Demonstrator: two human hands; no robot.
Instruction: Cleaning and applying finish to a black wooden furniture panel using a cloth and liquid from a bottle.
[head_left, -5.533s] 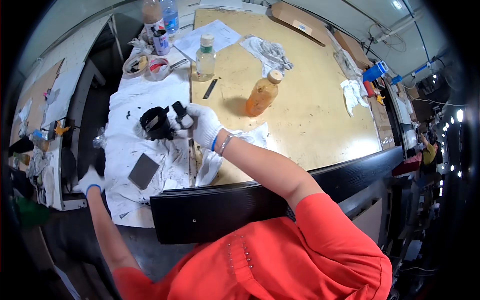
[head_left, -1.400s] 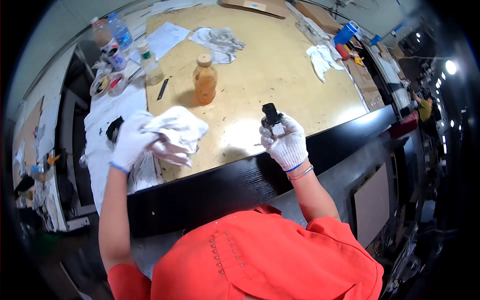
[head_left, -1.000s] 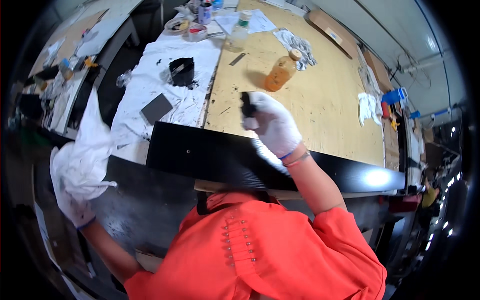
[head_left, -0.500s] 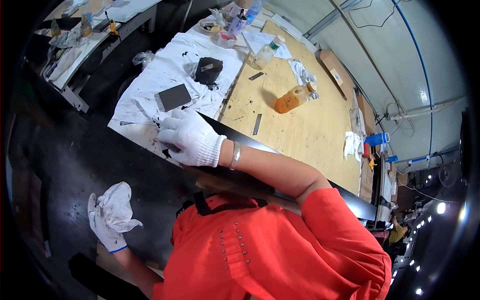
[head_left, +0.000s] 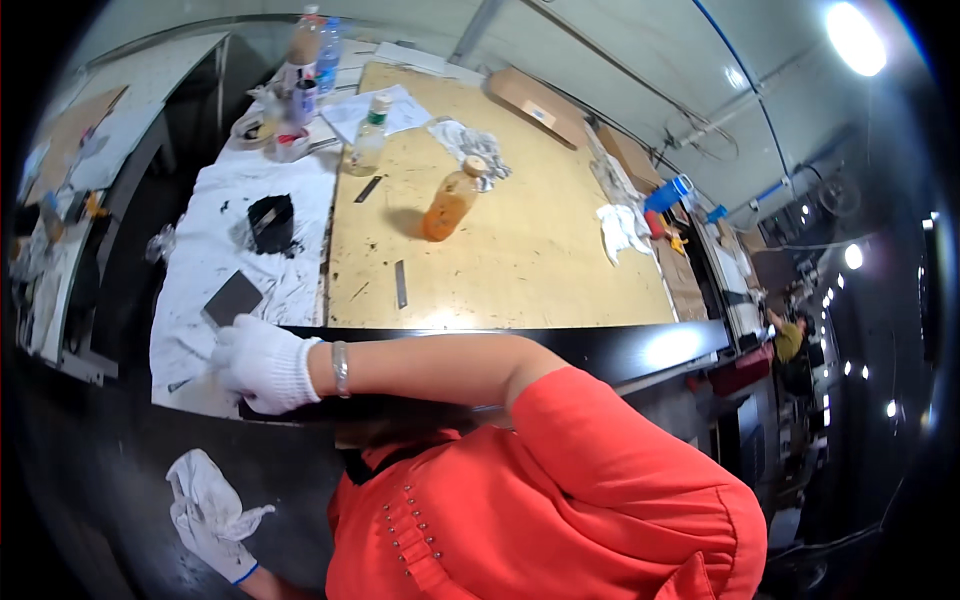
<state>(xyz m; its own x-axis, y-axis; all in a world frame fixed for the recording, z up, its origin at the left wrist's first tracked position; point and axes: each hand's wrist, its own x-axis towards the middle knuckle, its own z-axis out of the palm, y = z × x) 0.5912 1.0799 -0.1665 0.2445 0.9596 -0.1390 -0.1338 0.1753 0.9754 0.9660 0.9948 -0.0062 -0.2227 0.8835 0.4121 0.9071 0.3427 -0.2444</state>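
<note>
My right hand (head_left: pixel 268 366), in a white knit glove, has its fingers curled over the left end of a long black panel (head_left: pixel 640 350), at the table's front edge. What lies under those fingers is hidden. Down at the lower left, apart from the table, my left hand (head_left: pixel 218 553), also gloved, grips a crumpled white rag (head_left: pixel 205 490). A dark grey rectangular block (head_left: pixel 233 298) lies on the white cloth (head_left: pixel 190 225) just beyond my right hand. Farther back on that cloth sits a black-stained container (head_left: pixel 271 222) with dark bits around it.
On the yellow tabletop (head_left: pixel 540 240) stand an orange-liquid bottle (head_left: pixel 450 205) and a clear bottle (head_left: pixel 368 140). A metal strip (head_left: pixel 401 284) and a dark strip (head_left: pixel 368 189) lie near them. Rags (head_left: pixel 625 230) and cardboard (head_left: pixel 535 108) line the far side. Another bench (head_left: pixel 140 130) stands left.
The whole view has turned and shifted, so the table now sits straighter in it. My right hand stays at the panel's left end, its fingers looking more closed. My left hand still has the rag.
</note>
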